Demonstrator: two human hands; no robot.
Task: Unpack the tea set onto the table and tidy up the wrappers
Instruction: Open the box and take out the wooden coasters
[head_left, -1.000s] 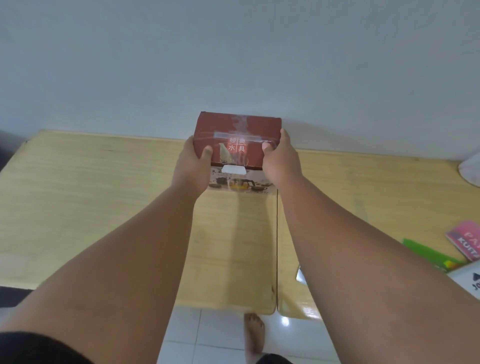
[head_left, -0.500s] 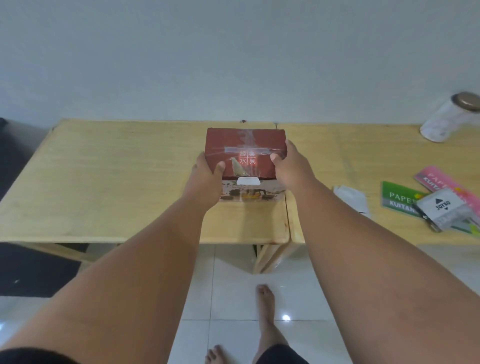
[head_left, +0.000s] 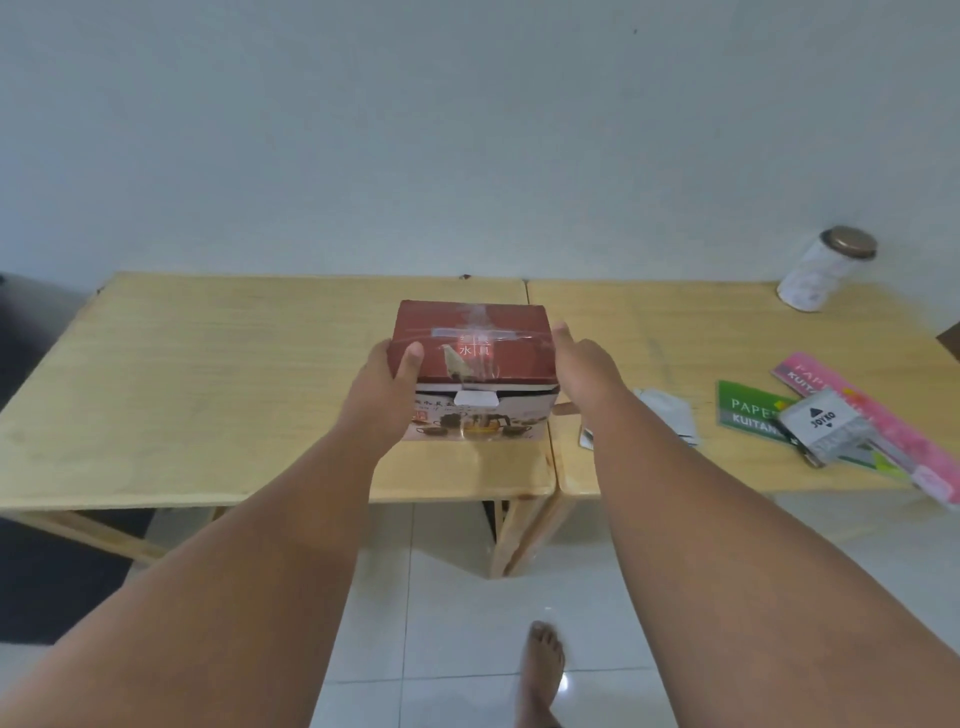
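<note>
A dark red tea set box (head_left: 475, 353), taped shut across its top, stands on the left wooden table (head_left: 208, 389) near its front right corner. A picture of a teapot and cups runs along its white front. My left hand (head_left: 387, 384) grips the box's left side with the thumb over the top edge. My right hand (head_left: 584, 366) lies flat along the box's right side, fingers stretched forward and thumb off the lid. The tea set itself is hidden inside the box.
A second table (head_left: 675, 322) adjoins on the right. It holds a white wrapper (head_left: 667, 415), a green paper packet (head_left: 745, 410), a pink packet (head_left: 862, 410), a white Joyko pack (head_left: 826, 423) and a jar (head_left: 826, 270) at the back. A bare foot (head_left: 543, 665) stands on the tiled floor.
The view has pulled back from the tables while the box stays on the table. My right thumb has come off the box's top and that hand has flattened. The left grip is unchanged.
</note>
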